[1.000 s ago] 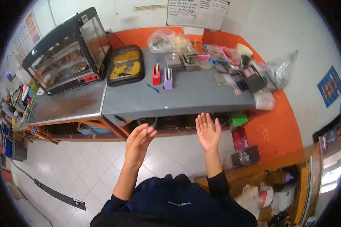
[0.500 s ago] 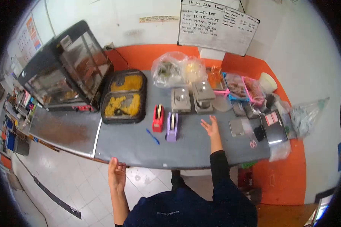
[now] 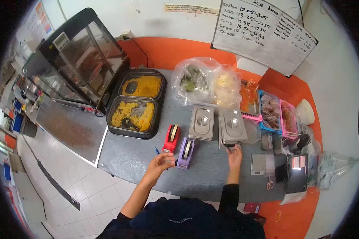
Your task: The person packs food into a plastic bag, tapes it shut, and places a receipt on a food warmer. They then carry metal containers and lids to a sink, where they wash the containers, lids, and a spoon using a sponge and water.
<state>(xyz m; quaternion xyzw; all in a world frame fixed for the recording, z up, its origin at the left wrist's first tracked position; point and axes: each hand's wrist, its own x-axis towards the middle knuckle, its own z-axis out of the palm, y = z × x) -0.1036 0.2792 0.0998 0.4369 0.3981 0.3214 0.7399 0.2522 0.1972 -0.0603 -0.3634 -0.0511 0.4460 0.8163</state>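
Note:
My right hand (image 3: 235, 157) is at the front edge of a lidded steel food pan (image 3: 231, 123), its fingers closed on the rim and partly hidden there. A second lidded steel food pan (image 3: 202, 123) stands just left of it. My left hand (image 3: 160, 165) hovers over the near part of the table, fingers loosely bent and holding nothing visible. Its fingertips come close to a purple tape dispenser (image 3: 185, 153). Behind them stands a red tape dispenser (image 3: 171, 138). A blue pen (image 3: 156, 151) lies beside it, partly hidden.
A black two-section tray (image 3: 157, 115) of yellow food stands left, beside a glass display warmer (image 3: 83, 59). Behind the pans sit clear plastic bags (image 3: 195, 81) and coloured baskets (image 3: 271, 113). On the right lie a small scale (image 3: 258, 164), pink scissors (image 3: 270, 183) and a tablet (image 3: 297, 173).
My right hand has gone forward to the right-hand pan's front edge. My left hand has moved from beyond the table edge up and right, near the tape dispensers. The view has shifted closer.

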